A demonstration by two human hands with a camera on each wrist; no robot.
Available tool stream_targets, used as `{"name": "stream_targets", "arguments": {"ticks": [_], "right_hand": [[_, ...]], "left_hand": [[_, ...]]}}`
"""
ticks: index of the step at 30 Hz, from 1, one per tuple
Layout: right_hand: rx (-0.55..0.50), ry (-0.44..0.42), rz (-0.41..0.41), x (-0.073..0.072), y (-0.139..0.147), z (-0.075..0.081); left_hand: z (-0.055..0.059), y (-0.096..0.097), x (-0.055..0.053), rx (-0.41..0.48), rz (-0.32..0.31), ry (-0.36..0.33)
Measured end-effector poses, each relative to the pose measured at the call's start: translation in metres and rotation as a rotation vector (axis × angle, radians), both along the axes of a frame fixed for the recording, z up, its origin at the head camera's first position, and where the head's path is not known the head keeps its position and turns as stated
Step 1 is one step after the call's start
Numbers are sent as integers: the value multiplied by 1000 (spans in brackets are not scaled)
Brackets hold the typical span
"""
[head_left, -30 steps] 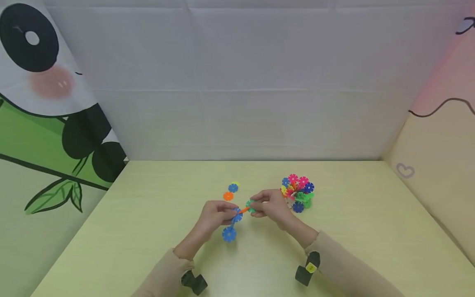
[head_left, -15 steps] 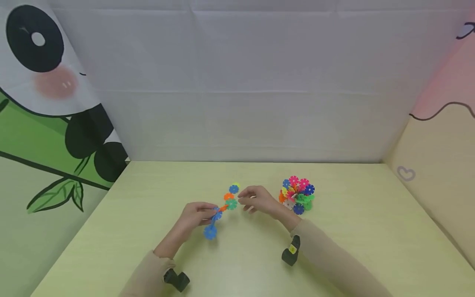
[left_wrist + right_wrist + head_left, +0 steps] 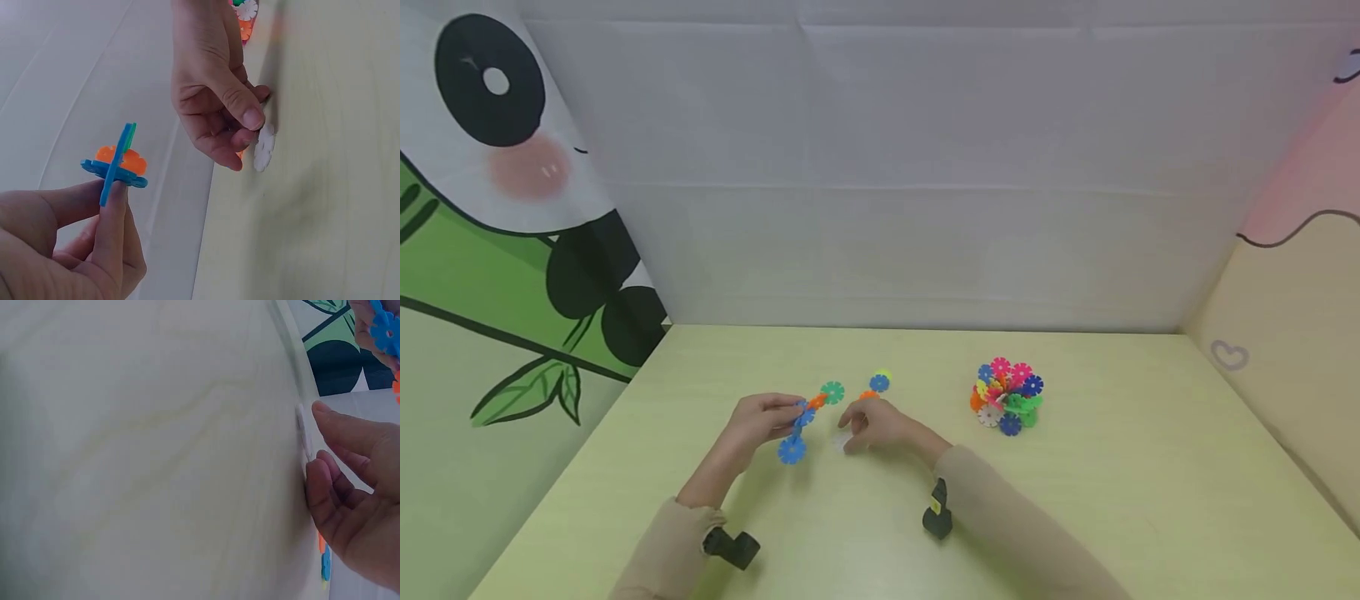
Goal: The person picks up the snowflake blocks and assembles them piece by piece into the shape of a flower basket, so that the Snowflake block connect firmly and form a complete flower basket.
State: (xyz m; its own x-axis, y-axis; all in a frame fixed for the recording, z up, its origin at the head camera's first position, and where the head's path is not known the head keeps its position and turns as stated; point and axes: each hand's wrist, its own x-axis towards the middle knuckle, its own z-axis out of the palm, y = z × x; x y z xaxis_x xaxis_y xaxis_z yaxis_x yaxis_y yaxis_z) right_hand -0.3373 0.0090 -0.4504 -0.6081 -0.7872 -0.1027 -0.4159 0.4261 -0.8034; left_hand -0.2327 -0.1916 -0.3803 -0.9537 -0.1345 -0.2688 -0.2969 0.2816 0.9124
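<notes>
My left hand (image 3: 756, 429) pinches a chain of interlocking snowflake discs: a lower blue disc (image 3: 792, 451), more blue pieces, an orange disc (image 3: 817, 402) and a green disc (image 3: 832, 392) at the upper end. In the left wrist view, thumb and fingers grip a blue disc (image 3: 112, 172) of that chain, held up in the air. My right hand (image 3: 887, 432) is low over the table at a white snowflake disc (image 3: 264, 149), its thumb and fingers bent and spread apart beside it. In the right wrist view the white disc (image 3: 304, 432) appears edge-on, close to the fingertips.
Just beyond the right hand lie an orange disc (image 3: 869, 394), a blue disc (image 3: 879, 382) and a partly covered yellow one (image 3: 884, 373). A multicoloured heap of snowflake discs (image 3: 1009, 396) stands further right. A pale wall (image 3: 925, 250) rises behind the table (image 3: 1112, 467).
The right hand has let go of the green disc and moved left and down to the white disc. The left hand has carried the chain to the left.
</notes>
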Motion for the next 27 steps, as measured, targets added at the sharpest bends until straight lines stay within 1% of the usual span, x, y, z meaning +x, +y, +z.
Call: {"name": "stream_targets", "arguments": {"ticks": [4, 10, 14, 18, 20, 21, 25, 27], "right_hand": [[41, 29, -22, 5, -6, -1], [75, 69, -34, 12, -3, 7], [96, 123, -20, 16, 6, 14], [99, 172, -25, 18, 23, 20], [67, 201, -58, 20, 34, 22], [33, 217, -86, 21, 39, 24], [-171, 263, -247, 30, 56, 36], [-266, 282, -303, 34, 61, 41]], "left_hand": [[-1, 1, 2, 21, 2, 0], [-3, 2, 2, 43, 3, 5], [-4, 7, 2, 49, 0, 1], [-3, 14, 2, 45, 3, -8], [-3, 18, 3, 47, 5, -12], [-3, 21, 4, 46, 6, -16], [-2, 32, 6, 58, 1, -12], [-2, 38, 6, 62, -6, -4]]}}
